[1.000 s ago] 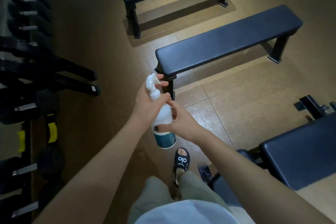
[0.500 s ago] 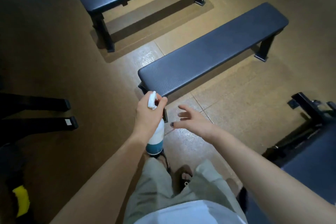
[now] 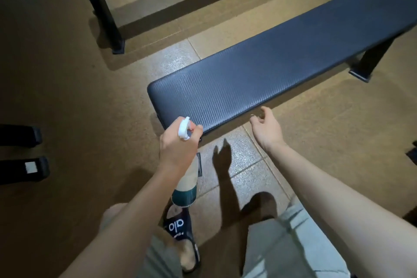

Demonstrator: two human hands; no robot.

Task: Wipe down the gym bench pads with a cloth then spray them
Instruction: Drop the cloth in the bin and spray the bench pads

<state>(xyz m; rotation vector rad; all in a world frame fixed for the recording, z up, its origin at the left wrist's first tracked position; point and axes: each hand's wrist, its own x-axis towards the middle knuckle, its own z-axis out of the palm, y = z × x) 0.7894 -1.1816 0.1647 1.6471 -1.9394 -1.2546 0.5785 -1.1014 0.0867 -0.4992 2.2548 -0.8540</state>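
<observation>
While left hand [image 3: 178,149] fingers clamp spray bottle [image 3: 185,185], contents unclear, right hand [image 3: 266,128] loosely apart.

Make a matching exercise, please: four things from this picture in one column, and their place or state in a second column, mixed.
1. spray bottle
2. right hand
3. near bench pad
4. sandal

A. dark blue, textured, nothing lying on it
B. gripped by the left hand at the trigger
C. on a foot, white letters
D. fingers relaxed, holding nothing

Pairs: 1-B, 2-D, 3-A, 4-C
</observation>
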